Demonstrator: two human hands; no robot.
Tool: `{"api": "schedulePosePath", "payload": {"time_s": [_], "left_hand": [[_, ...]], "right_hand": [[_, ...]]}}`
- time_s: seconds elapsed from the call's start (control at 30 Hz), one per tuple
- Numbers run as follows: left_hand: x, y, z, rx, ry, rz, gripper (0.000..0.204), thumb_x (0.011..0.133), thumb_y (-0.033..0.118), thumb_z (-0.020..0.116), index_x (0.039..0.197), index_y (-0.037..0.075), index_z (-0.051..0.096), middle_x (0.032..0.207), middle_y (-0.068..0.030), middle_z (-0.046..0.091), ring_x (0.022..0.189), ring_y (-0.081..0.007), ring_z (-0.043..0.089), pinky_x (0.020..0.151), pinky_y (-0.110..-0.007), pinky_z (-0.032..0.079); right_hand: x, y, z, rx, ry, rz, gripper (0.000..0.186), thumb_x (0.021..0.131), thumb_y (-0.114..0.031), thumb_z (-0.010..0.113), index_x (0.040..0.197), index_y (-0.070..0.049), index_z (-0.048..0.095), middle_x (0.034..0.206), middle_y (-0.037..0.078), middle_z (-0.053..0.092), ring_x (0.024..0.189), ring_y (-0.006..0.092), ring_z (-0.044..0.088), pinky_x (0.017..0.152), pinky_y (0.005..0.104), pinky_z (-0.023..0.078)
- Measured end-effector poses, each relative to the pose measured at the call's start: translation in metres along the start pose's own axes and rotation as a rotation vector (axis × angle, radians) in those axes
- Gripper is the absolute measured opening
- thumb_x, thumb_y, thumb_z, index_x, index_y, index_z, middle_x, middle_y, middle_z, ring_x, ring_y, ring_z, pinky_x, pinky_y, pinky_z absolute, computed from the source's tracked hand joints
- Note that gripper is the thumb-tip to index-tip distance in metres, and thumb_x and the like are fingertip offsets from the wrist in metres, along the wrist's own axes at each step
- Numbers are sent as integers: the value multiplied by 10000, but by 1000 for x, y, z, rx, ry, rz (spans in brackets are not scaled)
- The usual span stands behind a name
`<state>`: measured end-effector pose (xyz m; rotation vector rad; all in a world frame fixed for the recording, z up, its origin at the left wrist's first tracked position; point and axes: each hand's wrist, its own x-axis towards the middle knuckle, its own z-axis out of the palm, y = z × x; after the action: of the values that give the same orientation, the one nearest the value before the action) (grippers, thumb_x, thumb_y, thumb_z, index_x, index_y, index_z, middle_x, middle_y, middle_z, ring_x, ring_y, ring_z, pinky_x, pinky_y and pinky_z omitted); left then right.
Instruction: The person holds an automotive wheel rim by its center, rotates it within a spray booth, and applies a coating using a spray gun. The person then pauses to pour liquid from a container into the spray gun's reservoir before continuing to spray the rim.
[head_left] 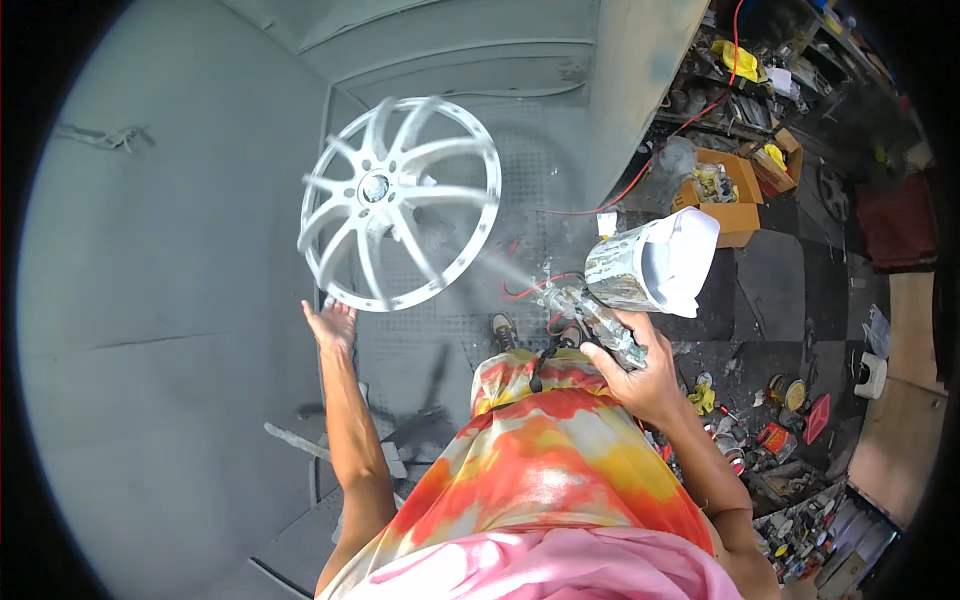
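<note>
A dull grey wall (170,280) fills the person's left side. The person, seen from above, wears a loose red, orange, yellow and white garment (540,440), with pink cloth (540,565) across the chest. Ahead and slightly left, a white multi-spoke wheel (374,187) stands up off the floor, its face toward the person and some spokes blurred. To its right, a paint-streaked cup (618,268) with a crumpled white liner sits tilted on a spray gun (610,328). The right hand (648,372) grasps that gun, fingers wrapped around its handle; a pale mist leaves the nozzle toward the wheel. An opened cardboard box (735,220) lies farther right, amid clutter. The left hand (333,328) is at the wheel's lower rim, palm up, fingers spread and ungripping; I cannot tell whether they touch it. Below, a shoe (504,330) shows.
</note>
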<state>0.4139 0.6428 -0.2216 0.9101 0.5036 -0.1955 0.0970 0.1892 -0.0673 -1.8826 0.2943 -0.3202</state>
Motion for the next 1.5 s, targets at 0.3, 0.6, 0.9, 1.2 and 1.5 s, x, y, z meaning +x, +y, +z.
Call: {"api": "schedulePosePath", "payload": {"time_s": [0.3, 0.6, 0.9, 1.2, 1.5], "left_hand": [[-19, -10, -2, 35, 88, -7, 901, 1027, 669, 345, 1471, -115, 347, 1402, -251, 509, 1317, -345, 520, 1076, -456, 471], [-29, -26, 0, 0, 70, 18, 885, 1043, 629, 361, 1493, -130, 284, 1499, -266, 403, 1389, -365, 444, 1149, -465, 410], [-48, -37, 4, -45, 118, 53, 836, 1061, 574, 363, 1472, -151, 307, 1491, -286, 409, 1381, -394, 454, 1177, -483, 409], [-82, -72, 13, 62, 40, -16, 780, 1059, 597, 353, 1323, -131, 451, 1265, -270, 559, 1193, -384, 599, 1063, -498, 506], [-215, -162, 127, 751, -649, -317, 431, 1043, 360, 603, 1141, -54, 673, 990, -121, 715, 928, -188, 703, 876, -344, 587]], "right_hand": [[4, 12, -6, 0, 5, -57, 461, 846, -129, 838, 1231, -8, 615, 1104, 189, 713, 986, 323, 719, 850, 379, 553], [5, 7, -17, -1, 27, -26, 449, 848, -119, 834, 1225, -7, 616, 1099, 180, 712, 961, 284, 713, 860, 369, 544], [19, 1, -29, -49, 95, -22, 419, 858, -127, 825, 1199, -14, 610, 1026, 163, 720, 905, 244, 706, 824, 354, 537], [44, 0, -47, -77, 267, -50, 418, 877, -127, 804, 1227, -27, 599, 1013, 136, 725, 866, 198, 681, 804, 338, 532], [-2, -44, -28, 270, 19, 208, 346, 968, -65, 669, 1281, -1, 539, 997, 85, 693, 879, 101, 629, 832, 279, 514]]}}
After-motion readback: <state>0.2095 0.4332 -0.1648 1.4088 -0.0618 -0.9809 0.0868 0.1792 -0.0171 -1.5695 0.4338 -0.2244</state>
